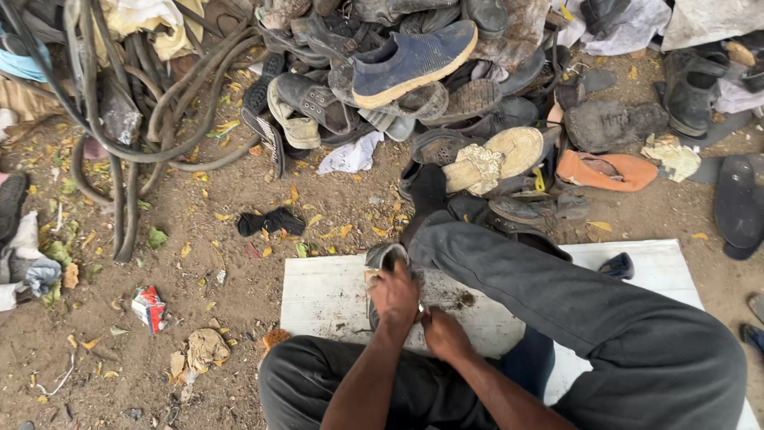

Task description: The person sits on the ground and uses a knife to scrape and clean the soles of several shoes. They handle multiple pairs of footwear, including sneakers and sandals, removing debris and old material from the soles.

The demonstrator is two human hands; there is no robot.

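A dark worn shoe (384, 257) lies on a white board (326, 299) on the dirt, its open top pointing away from me. My left hand (393, 296) presses down on the shoe and covers most of it. My right hand (444, 333) is closed just beside it, at the shoe's near end; a thin pale tool seems to sit between the two hands, though it is too small to be sure. My right leg in dark trousers (557, 295) stretches across the board toward the shoe pile.
A big heap of old shoes and soles (446, 87) fills the ground ahead, with a blue shoe (414, 60) on top. Rubber hoses (127, 119) coil at the left. Rags, leaves, a black cloth scrap (270, 221) and a red wrapper (149, 307) litter the dirt.
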